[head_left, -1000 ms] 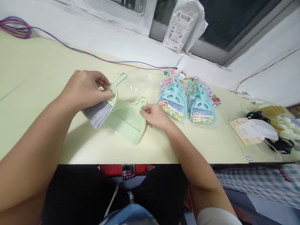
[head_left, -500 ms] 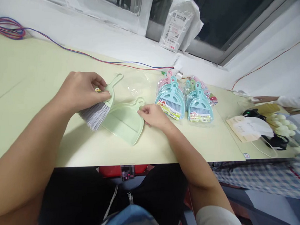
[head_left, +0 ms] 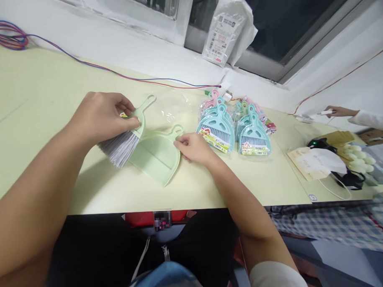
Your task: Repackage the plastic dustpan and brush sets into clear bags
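My left hand (head_left: 107,117) grips a small light-green hand brush (head_left: 124,146) by its head, below the handle. The brush's grey bristles point down toward me, and part of a coloured label shows under my fingers. A matching light-green dustpan (head_left: 157,157) rests on the table, its looped handle pointing away from me. The brush overlaps the pan's left side. My right hand (head_left: 193,147) pinches the dustpan's right edge near the handle, thumb on top. A crumpled clear plastic wrapper (head_left: 170,113) lies behind the pan.
Several wrapped blue brush-and-dustpan sets (head_left: 220,128) stand to the right, beside more wrapped sets (head_left: 254,135). A cable (head_left: 113,72) runs along the wall. A paper bag (head_left: 313,162) lies at the far right, where another person's hand (head_left: 339,111) holds a small white object.
The dustpan has tilted slightly under my right hand. My left hand keeps the brush almost in place. At the far right, the other person's hand has risen with a small white object.
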The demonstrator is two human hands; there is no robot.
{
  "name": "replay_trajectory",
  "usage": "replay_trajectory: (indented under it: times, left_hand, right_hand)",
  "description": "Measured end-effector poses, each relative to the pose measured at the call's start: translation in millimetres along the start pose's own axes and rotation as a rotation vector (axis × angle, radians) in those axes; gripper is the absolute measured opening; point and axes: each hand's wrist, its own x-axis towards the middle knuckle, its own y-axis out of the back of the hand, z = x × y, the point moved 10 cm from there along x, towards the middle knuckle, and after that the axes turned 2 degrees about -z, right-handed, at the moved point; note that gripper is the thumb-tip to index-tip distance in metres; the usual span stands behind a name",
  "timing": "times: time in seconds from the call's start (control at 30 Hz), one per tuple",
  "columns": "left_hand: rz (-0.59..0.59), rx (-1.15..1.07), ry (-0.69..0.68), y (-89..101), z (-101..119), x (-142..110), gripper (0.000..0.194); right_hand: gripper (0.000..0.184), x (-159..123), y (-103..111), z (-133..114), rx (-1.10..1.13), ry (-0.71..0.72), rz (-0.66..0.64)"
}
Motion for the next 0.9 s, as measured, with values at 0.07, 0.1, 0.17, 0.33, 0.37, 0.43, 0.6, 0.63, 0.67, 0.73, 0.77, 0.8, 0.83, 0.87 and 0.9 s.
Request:
replay_trajectory:
  times: [0.07, 0.1, 0.17, 0.33, 0.37, 0.43, 0.6, 0.63, 0.67, 0.73, 0.77, 0.8, 0.83, 0.87, 0.9]
  left_hand:
    - [-0.004, -0.006, 0.0, -0.6, 1.0, 0.1, 0.034]
    - [-0.006, -0.005, 0.001, -1.2, 1.6, 0.0, 0.034]
    - [-0.011, -0.006, 0.006, -2.9, 2.3, -0.1, 0.033]
    - [-0.011, -0.007, -0.016, -5.1, 7.0, -0.8, 0.032]
    - [-0.012, -0.004, -0.018, -5.2, 7.5, -0.9, 0.032]
    - [-0.014, -0.001, -0.017, -5.6, 8.2, -1.2, 0.032]
    - [-0.009, -0.003, -0.031, -6.4, 10.3, -1.4, 0.032]
    - [-0.008, -0.002, -0.034, -6.5, 10.4, -1.1, 0.032]
    - [-0.007, 0.0, -0.036, -6.7, 10.4, -0.8, 0.032]
    - [-0.004, 0.008, -0.037, -7.0, 9.9, -0.1, 0.032]
    - [-0.004, 0.01, -0.034, -7.1, 9.2, 0.1, 0.031]
    - [-0.003, 0.009, -0.026, -7.0, 8.1, 0.2, 0.031]
    - [-0.006, 0.008, -0.023, -7.2, 7.6, 0.1, 0.031]
    - [-0.015, 0.009, -0.025, -7.7, 7.7, -0.1, 0.032]
    - [-0.028, 0.01, -0.033, -8.6, 8.4, -0.5, 0.032]
  right_hand:
    - [0.029, 0.6, -0.6, 1.7, 0.019, -0.002, 0.0]
    - [0.029, 1.0, -1.1, 2.8, 0.031, -0.004, -0.001]
    - [0.028, 1.9, -2.5, 5.1, 0.057, -0.009, -0.003]
    - [0.025, 4.2, -6.7, 10.8, 0.131, -0.038, -0.015]
    - [0.025, 4.5, -7.1, 11.5, 0.139, -0.043, -0.015]
    - [0.024, 4.8, -7.3, 11.9, 0.146, -0.046, -0.012]
    - [0.022, 5.1, -7.6, 13.2, 0.169, -0.063, -0.004]
    - [0.022, 5.2, -7.9, 13.9, 0.175, -0.071, -0.004]
    - [0.021, 5.2, -8.1, 14.4, 0.181, -0.078, -0.004]
    - [0.023, 5.3, -8.3, 14.7, 0.197, -0.087, -0.006]
    - [0.025, 5.4, -8.0, 14.6, 0.205, -0.089, -0.007]
    - [0.026, 5.3, -7.1, 14.5, 0.212, -0.092, -0.005]
    - [0.028, 5.1, -5.7, 14.7, 0.219, -0.096, 0.002]
    - [0.029, 4.9, -3.9, 15.2, 0.227, -0.103, 0.011]
    - [0.03, 4.5, -1.9, 15.8, 0.235, -0.11, 0.023]
